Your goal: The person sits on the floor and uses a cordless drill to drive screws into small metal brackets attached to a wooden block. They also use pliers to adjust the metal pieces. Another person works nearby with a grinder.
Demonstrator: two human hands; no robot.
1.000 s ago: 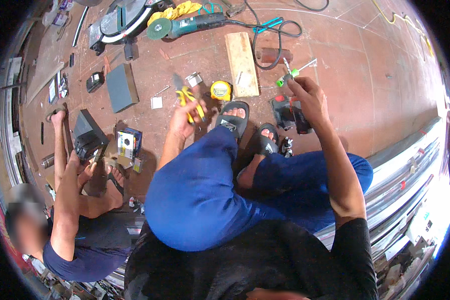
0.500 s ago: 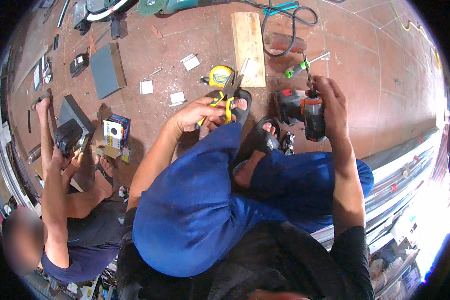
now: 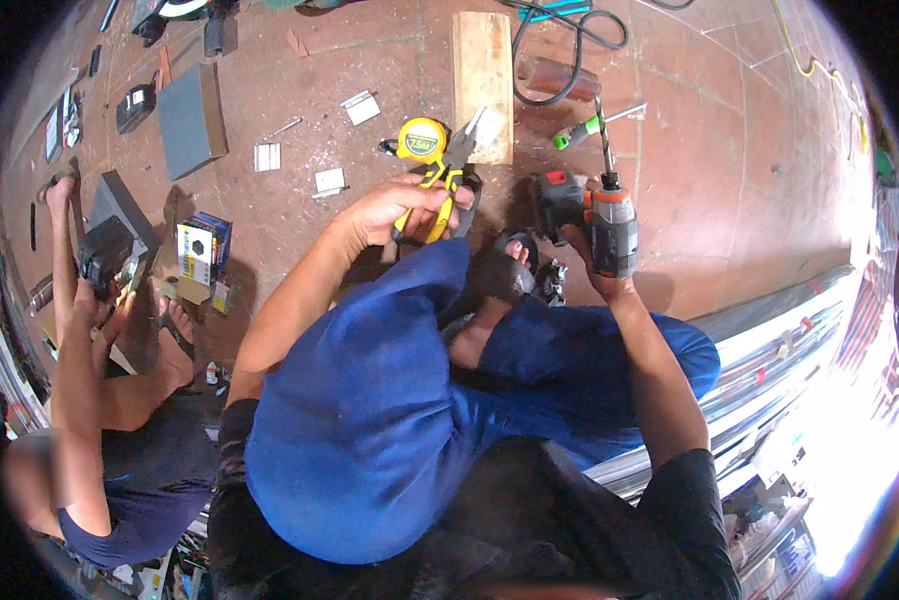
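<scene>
My left hand (image 3: 410, 208) is closed around the yellow-and-black handles of a pair of pliers (image 3: 459, 158), whose jaws point up and away over the near end of a wooden board (image 3: 482, 90). Just left of the jaws lies a yellow tape measure (image 3: 422, 139). On the right, my right hand (image 3: 610, 280) is wrapped low around a grey-and-orange cordless drill (image 3: 613, 232), its fingertips showing between body and battery. A long drill bit (image 3: 606, 140) points away from me. Beyond it lies a green-handled screwdriver (image 3: 580, 132).
Several small white pieces, including a hinge-like plate (image 3: 362, 107), lie on the tiled floor. A reddish-brown cylinder (image 3: 560, 78) and black cable (image 3: 577, 60) are beyond the drill. To the left, a co-worker (image 3: 120, 400) crouches near boxes (image 3: 202, 250). Long metal profiles (image 3: 780, 350) lie at right.
My right hand has moved from beside the drill's chuck down to its lower body and closed there. The view has shifted slightly; the pliers stay in my left hand.
</scene>
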